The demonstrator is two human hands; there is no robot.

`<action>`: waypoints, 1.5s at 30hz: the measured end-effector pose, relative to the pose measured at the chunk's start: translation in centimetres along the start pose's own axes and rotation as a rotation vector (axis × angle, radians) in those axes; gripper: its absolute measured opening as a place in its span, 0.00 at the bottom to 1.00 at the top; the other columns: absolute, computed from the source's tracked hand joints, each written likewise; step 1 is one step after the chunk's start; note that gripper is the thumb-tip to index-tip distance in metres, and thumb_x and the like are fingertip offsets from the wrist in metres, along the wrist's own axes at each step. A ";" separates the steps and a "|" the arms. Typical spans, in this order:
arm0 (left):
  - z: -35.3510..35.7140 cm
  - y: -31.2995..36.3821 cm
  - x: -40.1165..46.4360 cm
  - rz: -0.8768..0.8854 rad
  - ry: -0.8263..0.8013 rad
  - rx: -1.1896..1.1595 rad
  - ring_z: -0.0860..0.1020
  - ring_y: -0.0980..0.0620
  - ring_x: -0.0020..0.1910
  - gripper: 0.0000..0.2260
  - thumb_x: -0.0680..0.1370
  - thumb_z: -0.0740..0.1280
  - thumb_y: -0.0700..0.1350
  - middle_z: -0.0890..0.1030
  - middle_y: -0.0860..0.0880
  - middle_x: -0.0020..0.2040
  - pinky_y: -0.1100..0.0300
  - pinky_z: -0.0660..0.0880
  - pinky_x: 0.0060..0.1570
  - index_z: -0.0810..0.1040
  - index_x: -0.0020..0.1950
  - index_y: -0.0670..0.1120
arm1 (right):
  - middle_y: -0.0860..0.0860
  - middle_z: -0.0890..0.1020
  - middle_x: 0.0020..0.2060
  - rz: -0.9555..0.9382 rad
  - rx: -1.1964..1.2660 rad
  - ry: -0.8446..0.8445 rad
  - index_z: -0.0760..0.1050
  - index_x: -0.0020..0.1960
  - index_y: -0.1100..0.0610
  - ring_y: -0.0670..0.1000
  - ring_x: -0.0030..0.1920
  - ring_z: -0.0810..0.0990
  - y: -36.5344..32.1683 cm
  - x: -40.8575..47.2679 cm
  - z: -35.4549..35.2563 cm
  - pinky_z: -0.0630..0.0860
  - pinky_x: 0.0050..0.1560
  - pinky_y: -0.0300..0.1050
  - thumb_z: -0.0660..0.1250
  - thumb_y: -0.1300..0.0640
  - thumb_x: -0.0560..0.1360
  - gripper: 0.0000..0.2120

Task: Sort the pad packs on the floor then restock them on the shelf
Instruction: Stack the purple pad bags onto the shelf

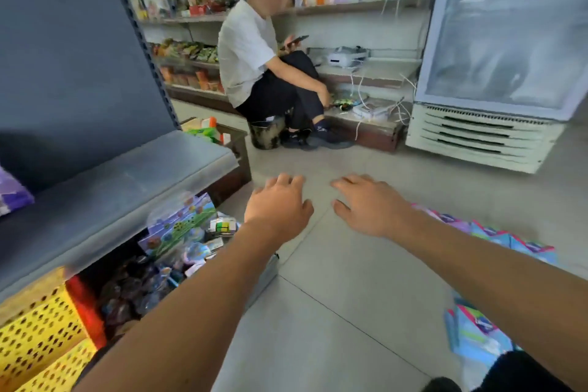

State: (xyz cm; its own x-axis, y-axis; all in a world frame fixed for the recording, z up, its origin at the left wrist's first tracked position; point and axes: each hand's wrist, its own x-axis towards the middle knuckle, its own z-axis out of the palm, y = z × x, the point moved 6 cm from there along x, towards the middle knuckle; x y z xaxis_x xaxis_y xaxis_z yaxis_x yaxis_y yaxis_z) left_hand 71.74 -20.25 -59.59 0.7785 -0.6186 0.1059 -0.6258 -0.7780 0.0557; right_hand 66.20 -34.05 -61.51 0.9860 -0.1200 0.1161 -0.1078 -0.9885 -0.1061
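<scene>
Above the floor (334, 312), two empty hands

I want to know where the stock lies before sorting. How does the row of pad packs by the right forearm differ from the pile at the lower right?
The row of pad packs stretches in a line beyond the right forearm; the pile sits bunched nearer the camera. The row shows more purple and pink, the pile mostly light blue. Both lie on the tiled floor, untouched by either hand.

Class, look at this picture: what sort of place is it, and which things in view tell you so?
Most likely a small shop. Wall shelves carry rows of packaged goods, a glass-door fridge stands on the right, and pad packs lie on the floor.
</scene>
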 end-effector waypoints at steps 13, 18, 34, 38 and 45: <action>21.5 15.4 15.2 0.223 -0.324 -0.016 0.71 0.47 0.65 0.21 0.81 0.57 0.56 0.70 0.48 0.69 0.50 0.70 0.60 0.65 0.72 0.50 | 0.54 0.68 0.73 0.498 0.163 -0.446 0.59 0.76 0.52 0.56 0.70 0.69 26.3 -3.6 21.4 0.69 0.67 0.51 0.61 0.44 0.79 0.29; 34.1 18.4 23.1 0.289 -0.364 -0.072 0.71 0.47 0.63 0.19 0.80 0.58 0.56 0.71 0.48 0.67 0.51 0.72 0.56 0.66 0.70 0.50 | 0.55 0.66 0.71 0.660 0.143 -0.431 0.57 0.75 0.53 0.58 0.69 0.69 34.5 0.5 30.8 0.72 0.61 0.54 0.61 0.47 0.79 0.28; 50.2 21.9 25.9 0.320 -0.381 -0.275 0.68 0.48 0.67 0.22 0.80 0.61 0.56 0.66 0.50 0.72 0.51 0.73 0.60 0.64 0.72 0.51 | 0.55 0.34 0.77 0.615 -0.325 -0.511 0.40 0.79 0.59 0.55 0.78 0.37 42.4 3.8 44.2 0.47 0.75 0.61 0.50 0.53 0.82 0.31; 50.1 21.6 26.2 0.096 -0.475 -0.462 0.70 0.48 0.67 0.23 0.80 0.60 0.57 0.68 0.49 0.71 0.52 0.73 0.61 0.65 0.73 0.50 | 0.56 0.35 0.78 0.558 -0.351 -0.427 0.36 0.78 0.61 0.55 0.78 0.39 39.6 3.0 42.0 0.47 0.75 0.62 0.50 0.52 0.82 0.32; 53.8 22.7 26.1 -0.620 -0.746 -1.453 0.79 0.45 0.56 0.28 0.74 0.65 0.65 0.79 0.48 0.61 0.53 0.78 0.47 0.71 0.66 0.48 | 0.58 0.69 0.72 0.355 -0.278 -0.120 0.72 0.69 0.63 0.57 0.70 0.71 32.6 -0.5 42.2 0.72 0.61 0.64 0.75 0.54 0.64 0.35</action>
State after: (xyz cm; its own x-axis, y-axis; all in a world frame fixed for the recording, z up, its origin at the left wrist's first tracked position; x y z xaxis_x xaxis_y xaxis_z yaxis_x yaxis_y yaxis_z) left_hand 80.44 -59.98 -108.98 0.4910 -0.5313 -0.6904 0.5416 -0.4345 0.7196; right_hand 67.60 -62.33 -106.66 0.8879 -0.4600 0.0039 -0.4552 -0.8773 0.1521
